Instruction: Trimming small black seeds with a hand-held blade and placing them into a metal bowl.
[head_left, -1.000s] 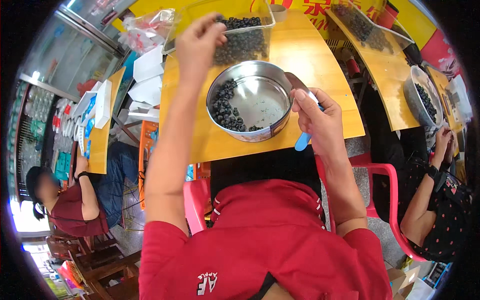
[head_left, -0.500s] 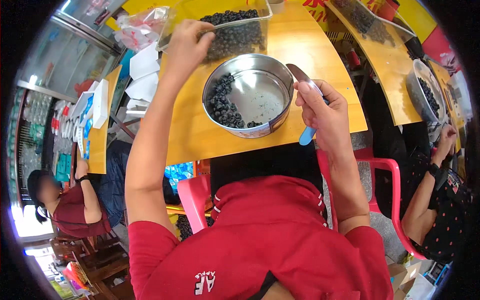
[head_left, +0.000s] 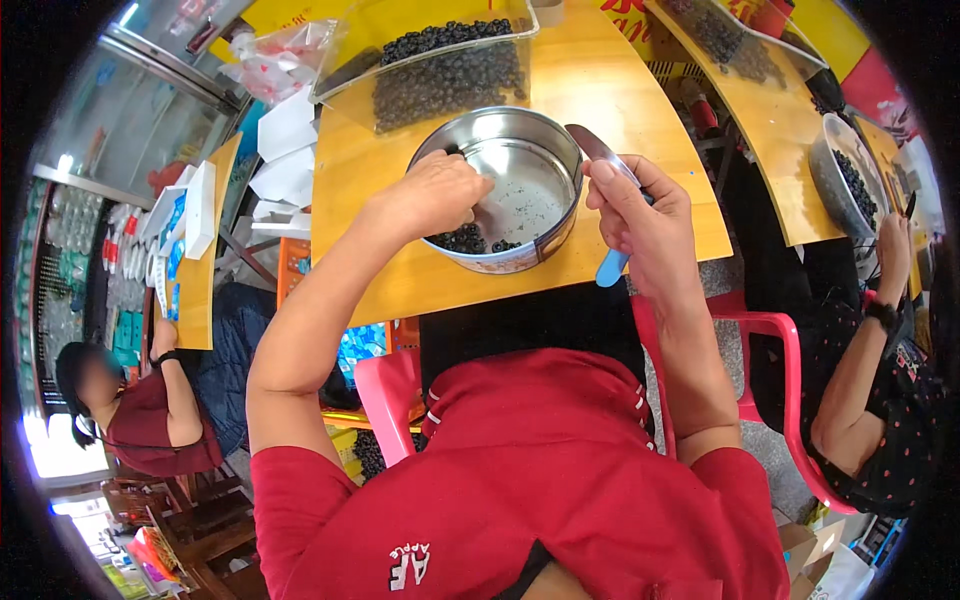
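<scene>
A round metal tin (head_left: 562,225) stands near the front edge of the table, with small dark round pieces (head_left: 462,239), like berries or nuts, along its left side. My left hand (head_left: 440,192) reaches over the rim into the tin, fingers bent down at the pieces. Its fingertips are partly hidden, so I cannot make out what they hold. To the right of the tin, my right hand (head_left: 643,210) is closed around a knife (head_left: 612,268) with a blue handle. The blade points up and left, close to the tin's rim.
A clear plastic tub (head_left: 455,85) of the same dark pieces sits behind the tin. White boxes (head_left: 285,155) and a plastic bag (head_left: 275,62) lie to the left. At right, a co-worker's hand (head_left: 893,235) is by a bowl (head_left: 838,175) on another table.
My left hand has come down from the clear tub into the metal tin. My right hand keeps the knife in nearly the same place. The co-worker's hand at right has risen.
</scene>
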